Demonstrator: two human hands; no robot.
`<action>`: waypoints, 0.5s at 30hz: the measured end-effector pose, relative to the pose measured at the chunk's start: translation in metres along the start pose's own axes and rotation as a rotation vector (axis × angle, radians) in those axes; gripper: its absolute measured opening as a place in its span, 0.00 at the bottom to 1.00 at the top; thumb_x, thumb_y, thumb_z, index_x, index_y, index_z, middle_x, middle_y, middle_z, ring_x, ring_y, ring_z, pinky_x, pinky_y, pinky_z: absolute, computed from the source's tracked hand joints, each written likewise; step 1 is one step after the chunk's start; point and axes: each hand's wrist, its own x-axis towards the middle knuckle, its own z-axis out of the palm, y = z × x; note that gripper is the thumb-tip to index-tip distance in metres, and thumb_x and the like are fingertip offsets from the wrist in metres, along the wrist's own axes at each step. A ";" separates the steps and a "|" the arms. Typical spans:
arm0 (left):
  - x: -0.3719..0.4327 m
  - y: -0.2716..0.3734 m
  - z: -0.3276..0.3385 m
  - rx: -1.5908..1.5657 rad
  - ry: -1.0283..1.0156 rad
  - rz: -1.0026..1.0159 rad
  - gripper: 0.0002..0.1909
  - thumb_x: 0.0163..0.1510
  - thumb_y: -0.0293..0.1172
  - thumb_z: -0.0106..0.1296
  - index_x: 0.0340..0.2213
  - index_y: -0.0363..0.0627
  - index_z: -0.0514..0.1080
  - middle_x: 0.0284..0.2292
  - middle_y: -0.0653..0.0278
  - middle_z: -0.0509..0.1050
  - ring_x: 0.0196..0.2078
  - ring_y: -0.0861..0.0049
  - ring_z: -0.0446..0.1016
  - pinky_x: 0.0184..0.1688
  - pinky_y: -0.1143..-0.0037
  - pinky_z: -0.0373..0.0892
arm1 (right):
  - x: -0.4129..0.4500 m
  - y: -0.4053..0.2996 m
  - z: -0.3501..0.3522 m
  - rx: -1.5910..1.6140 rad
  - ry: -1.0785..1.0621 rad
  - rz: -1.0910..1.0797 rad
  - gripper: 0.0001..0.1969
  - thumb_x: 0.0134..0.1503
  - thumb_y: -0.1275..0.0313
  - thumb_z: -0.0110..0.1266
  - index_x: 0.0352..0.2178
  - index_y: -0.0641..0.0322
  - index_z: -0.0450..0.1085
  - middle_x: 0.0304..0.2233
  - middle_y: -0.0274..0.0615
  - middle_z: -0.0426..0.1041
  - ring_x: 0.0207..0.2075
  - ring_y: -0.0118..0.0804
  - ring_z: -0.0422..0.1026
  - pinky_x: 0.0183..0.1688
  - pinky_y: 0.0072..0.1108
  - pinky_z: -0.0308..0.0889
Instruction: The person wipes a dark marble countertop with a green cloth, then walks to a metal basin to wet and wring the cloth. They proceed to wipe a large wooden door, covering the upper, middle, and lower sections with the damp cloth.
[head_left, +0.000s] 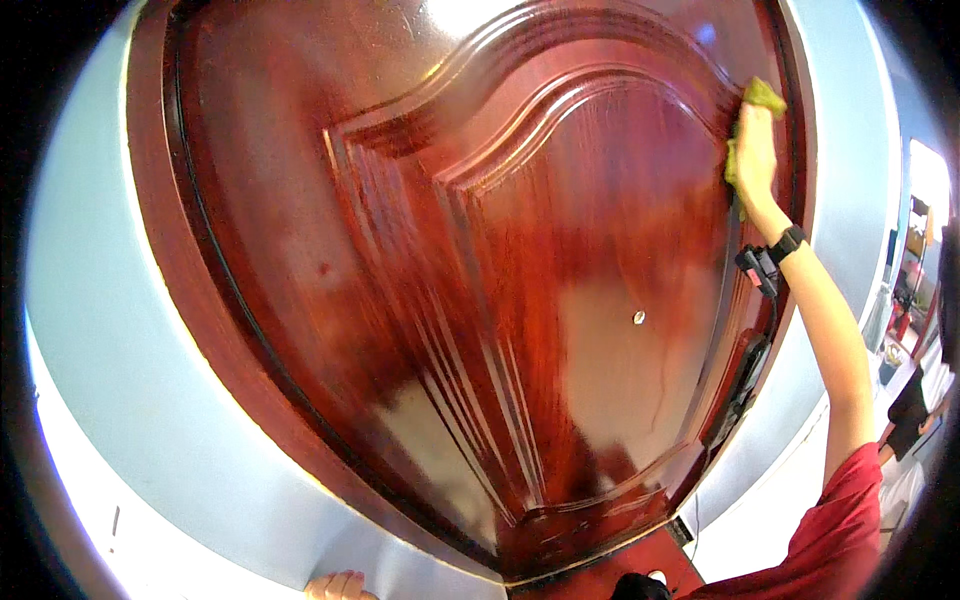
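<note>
Before me stands a glossy red-brown panelled door (600, 202) with arched raised mouldings. High on its right side, my right hand (756, 154) presses a yellow-green cloth (763, 97) against the surface near the edge. Part of the cloth shows above the hand and part to its left. A black strap (789, 244) with a small black device (757, 271) is on the right wrist. At the bottom of the view, only the fingers of my left hand (341, 585) show, by the pale blue wall; whether they grip anything is hidden.
A round peephole (638, 317) sits in the central panel. Below my right arm is a dark door lock and handle (741, 390). Door frame (217, 307) and pale blue wall (97, 225) border the left side. Another person (909, 409) is in the room at far right.
</note>
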 end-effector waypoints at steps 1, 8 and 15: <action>-0.002 0.002 -0.003 0.054 -0.012 -0.012 0.18 0.46 0.13 0.41 0.33 0.38 0.78 0.29 0.54 0.77 0.31 0.57 0.77 0.37 0.61 0.74 | 0.004 -0.072 -0.007 0.303 -0.017 0.086 0.18 0.70 0.66 0.33 0.49 0.68 0.64 0.51 0.57 0.65 0.55 0.56 0.64 0.60 0.35 0.59; -0.040 -0.022 0.031 0.128 0.109 0.070 0.09 0.48 0.20 0.45 0.30 0.36 0.74 0.28 0.55 0.75 0.30 0.63 0.73 0.38 0.64 0.70 | -0.059 -0.159 -0.070 0.155 -0.290 -0.463 0.18 0.61 0.68 0.47 0.44 0.77 0.67 0.49 0.66 0.66 0.56 0.66 0.62 0.66 0.46 0.51; -0.043 -0.023 0.036 0.118 0.147 -0.003 0.12 0.38 0.21 0.45 0.26 0.41 0.76 0.27 0.61 0.75 0.29 0.60 0.72 0.36 0.65 0.68 | -0.165 -0.160 -0.095 0.414 -0.562 -1.018 0.12 0.48 0.63 0.61 0.33 0.57 0.73 0.37 0.37 0.72 0.44 0.39 0.70 0.57 0.37 0.64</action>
